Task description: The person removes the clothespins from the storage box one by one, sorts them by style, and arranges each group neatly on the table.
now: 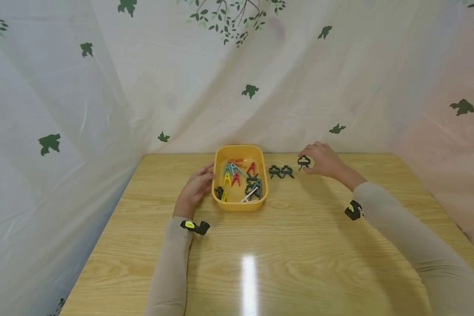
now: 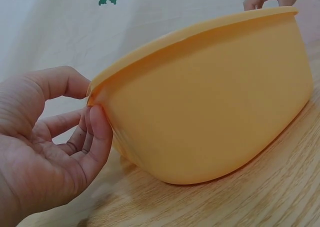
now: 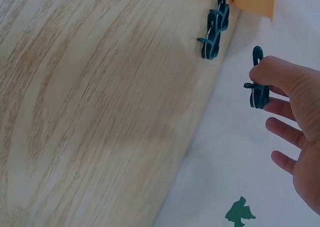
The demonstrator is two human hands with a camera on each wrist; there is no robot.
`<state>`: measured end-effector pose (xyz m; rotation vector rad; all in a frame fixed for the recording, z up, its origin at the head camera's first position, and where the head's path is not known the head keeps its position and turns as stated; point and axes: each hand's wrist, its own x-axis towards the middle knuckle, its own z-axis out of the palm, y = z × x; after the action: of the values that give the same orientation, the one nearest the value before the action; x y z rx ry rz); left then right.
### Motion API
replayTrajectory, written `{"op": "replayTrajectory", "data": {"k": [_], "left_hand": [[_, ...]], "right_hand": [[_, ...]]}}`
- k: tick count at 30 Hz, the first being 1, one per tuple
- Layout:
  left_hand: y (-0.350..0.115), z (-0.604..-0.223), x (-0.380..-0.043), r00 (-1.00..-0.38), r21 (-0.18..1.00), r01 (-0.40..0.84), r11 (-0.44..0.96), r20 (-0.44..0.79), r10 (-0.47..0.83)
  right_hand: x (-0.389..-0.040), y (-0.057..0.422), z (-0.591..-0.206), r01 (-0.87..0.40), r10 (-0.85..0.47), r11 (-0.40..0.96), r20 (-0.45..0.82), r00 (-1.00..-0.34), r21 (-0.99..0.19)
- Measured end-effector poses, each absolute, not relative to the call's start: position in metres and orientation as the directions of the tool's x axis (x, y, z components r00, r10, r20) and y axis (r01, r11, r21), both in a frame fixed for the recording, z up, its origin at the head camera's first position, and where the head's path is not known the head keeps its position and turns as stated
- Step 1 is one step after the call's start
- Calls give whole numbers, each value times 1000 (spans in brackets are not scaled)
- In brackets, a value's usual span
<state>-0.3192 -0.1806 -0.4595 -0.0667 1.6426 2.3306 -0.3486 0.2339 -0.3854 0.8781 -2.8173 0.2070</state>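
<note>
My left hand (image 1: pixel 195 188) pinches the left rim of a yellow plastic tub (image 1: pixel 238 206), thumb and fingers at its edge in the left wrist view. Inside lie small clothes pegs: a red peg (image 1: pixel 236 177), a yellow peg (image 1: pixel 227 177), a white peg (image 1: pixel 249 194), and several blue and dark green ones. To the tub's right, my right hand (image 1: pixel 324 161) holds a dark green clip (image 3: pixel 259 94) between thumb and fingers, raised off the table in the right wrist view. Two matching dark green clips (image 1: pixel 275 170) stand side by side on the table between tub and hand.
The wooden table (image 1: pixel 300 245) ends at the back against a pale hanging sheet (image 1: pixel 205 109) with green leaf prints. Close to that back edge sits the tub. A dark wrist camera (image 1: pixel 354 210) is strapped at each cuff.
</note>
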Motion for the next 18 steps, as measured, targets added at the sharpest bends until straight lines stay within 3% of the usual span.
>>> {"op": "replayTrajectory", "data": {"k": [18], "left_hand": [[-182, -459, -319, -954, 916, -270, -296, -213, 210]], "right_hand": [[-359, 239, -413, -558, -542, 822, 142, -828, -114]]}}
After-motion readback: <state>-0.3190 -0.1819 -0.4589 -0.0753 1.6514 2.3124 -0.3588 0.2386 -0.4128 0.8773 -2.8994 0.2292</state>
